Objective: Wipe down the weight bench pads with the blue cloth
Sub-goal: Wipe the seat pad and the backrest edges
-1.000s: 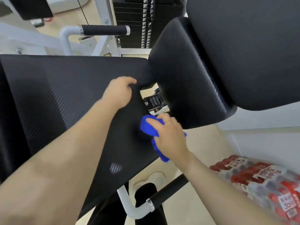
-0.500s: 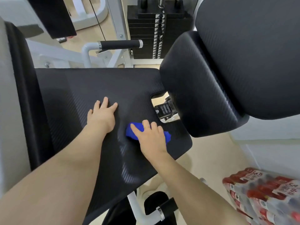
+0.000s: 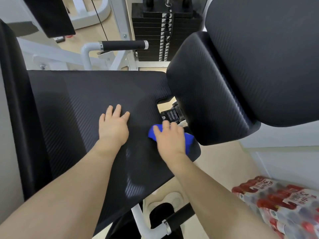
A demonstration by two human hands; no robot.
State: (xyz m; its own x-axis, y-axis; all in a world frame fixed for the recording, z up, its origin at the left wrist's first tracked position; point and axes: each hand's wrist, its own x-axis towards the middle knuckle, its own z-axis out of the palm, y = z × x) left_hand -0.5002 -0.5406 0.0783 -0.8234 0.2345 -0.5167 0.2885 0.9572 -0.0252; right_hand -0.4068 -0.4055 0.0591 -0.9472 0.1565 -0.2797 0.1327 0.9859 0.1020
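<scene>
Pressing blue cloth (image 3: 188,139) on seat pad (image 3: 82,100) with right hand (image 3: 170,140)

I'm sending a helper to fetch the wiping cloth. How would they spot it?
Find the flat black seat pad. At its right corner, beside the thick back pad, the right hand presses the blue cloth. It is the only bright blue thing there.
</scene>
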